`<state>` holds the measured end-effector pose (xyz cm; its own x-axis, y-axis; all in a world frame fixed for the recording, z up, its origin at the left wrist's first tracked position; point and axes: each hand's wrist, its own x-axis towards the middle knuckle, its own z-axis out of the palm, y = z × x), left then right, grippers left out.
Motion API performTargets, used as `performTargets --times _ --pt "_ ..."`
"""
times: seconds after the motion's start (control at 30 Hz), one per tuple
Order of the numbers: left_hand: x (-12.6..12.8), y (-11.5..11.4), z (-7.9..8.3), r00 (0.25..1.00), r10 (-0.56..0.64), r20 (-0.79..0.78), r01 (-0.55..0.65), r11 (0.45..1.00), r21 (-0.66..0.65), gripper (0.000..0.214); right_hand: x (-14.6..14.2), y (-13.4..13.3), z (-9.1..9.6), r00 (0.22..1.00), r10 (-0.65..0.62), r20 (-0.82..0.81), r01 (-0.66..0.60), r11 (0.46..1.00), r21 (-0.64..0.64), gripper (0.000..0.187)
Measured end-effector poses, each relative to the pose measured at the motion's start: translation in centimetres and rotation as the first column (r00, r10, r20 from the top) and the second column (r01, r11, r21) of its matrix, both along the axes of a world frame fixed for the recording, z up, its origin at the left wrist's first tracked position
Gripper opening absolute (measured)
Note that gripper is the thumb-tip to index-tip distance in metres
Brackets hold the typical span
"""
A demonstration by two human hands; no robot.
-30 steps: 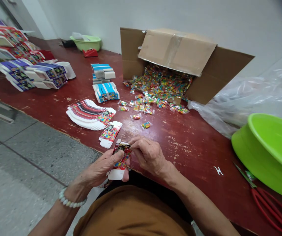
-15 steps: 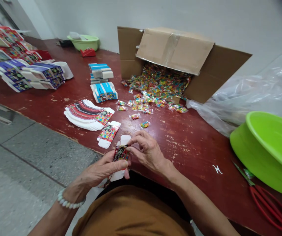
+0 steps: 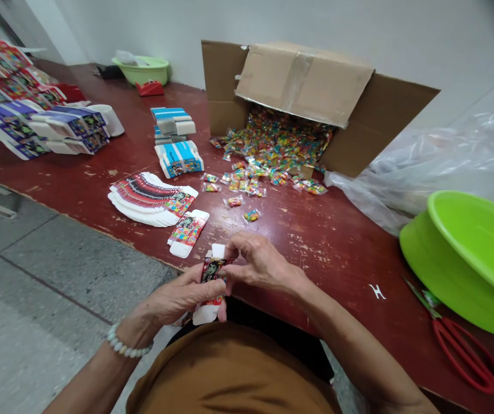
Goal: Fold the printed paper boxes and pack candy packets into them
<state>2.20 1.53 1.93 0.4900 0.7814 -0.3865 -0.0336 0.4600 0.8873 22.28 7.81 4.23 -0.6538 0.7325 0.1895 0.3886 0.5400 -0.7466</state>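
Note:
A small printed candy box [image 3: 213, 269], red and black with white end flaps, is held over the table's front edge. My left hand [image 3: 195, 290] wraps round its lower part, thumb across the printed front. At the upper end, the fingers of my right hand [image 3: 257, 261] are closed on the box's edge beside a raised white flap. Just beyond lie a flattened box [image 3: 188, 230] of the same print and a fanned stack of flat boxes [image 3: 152, 198]. Several wrapped candies [image 3: 233, 201] are scattered past my right hand.
A tipped cardboard carton [image 3: 302, 80] spills candies at the back. Blue box bundles [image 3: 180, 158] and purple box bundles [image 3: 69, 126] stand leftward. On the right are a green basin [image 3: 458, 264], red-handled scissors [image 3: 466, 353] and plastic sheeting [image 3: 454, 149]. A red tape dispenser [image 3: 149, 88] sits behind.
My right fingers have shifted on the box's upper end, and its top flap now stands more folded. My left hand keeps its hold. The whole view has moved slightly.

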Motion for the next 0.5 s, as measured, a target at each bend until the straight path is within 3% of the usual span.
performTargets --times 0.17,0.33,0.5 --pt "-0.2 0.3 -0.2 1.000 -0.009 0.028 0.009 1.000 0.016 0.045 0.0 0.2 0.0 0.999 0.013 -0.046 -0.015 0.999 -0.043 0.019" --pt "-0.4 0.4 0.1 0.995 -0.077 0.068 0.076 0.997 0.021 0.044 0.1 -0.7 -0.1 0.996 -0.015 -0.090 0.016 1.000 0.008 0.018" --pt "-0.3 0.0 -0.1 0.995 -0.075 0.065 0.080 0.993 -0.085 0.048 -0.1 -0.9 -0.4 0.997 -0.010 -0.075 0.008 0.999 -0.032 0.015"
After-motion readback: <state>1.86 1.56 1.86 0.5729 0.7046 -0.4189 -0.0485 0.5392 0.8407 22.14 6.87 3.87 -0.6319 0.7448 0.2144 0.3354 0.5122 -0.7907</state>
